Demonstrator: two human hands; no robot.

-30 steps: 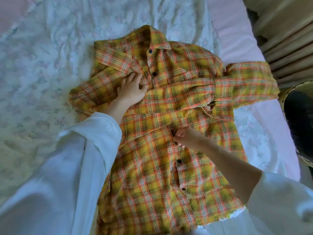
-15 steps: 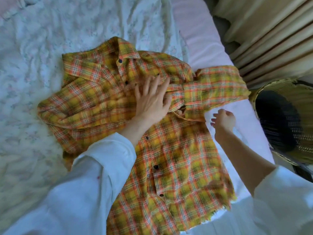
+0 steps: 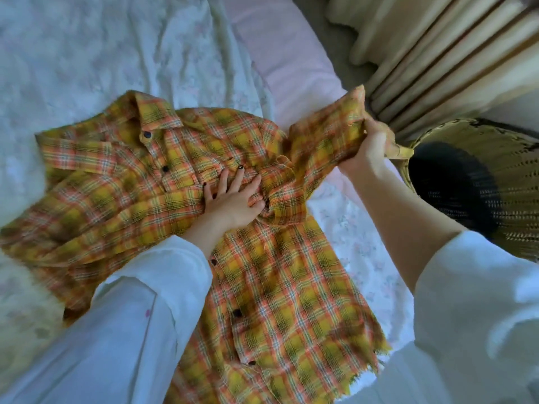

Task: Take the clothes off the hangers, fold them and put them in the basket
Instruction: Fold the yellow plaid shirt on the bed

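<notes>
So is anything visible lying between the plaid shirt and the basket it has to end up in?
Nothing visible does. The plaid shirt lies on the bed; the wicker basket stands open just beside it. The right hand already grips the sleeve near its rim.

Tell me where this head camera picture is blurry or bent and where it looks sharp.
Head view: left edge of the bed cover smears with motion blur; curtain folds fan out from wide-angle bending; plaid shirt and left hand sharp; basket interior dark.
</notes>
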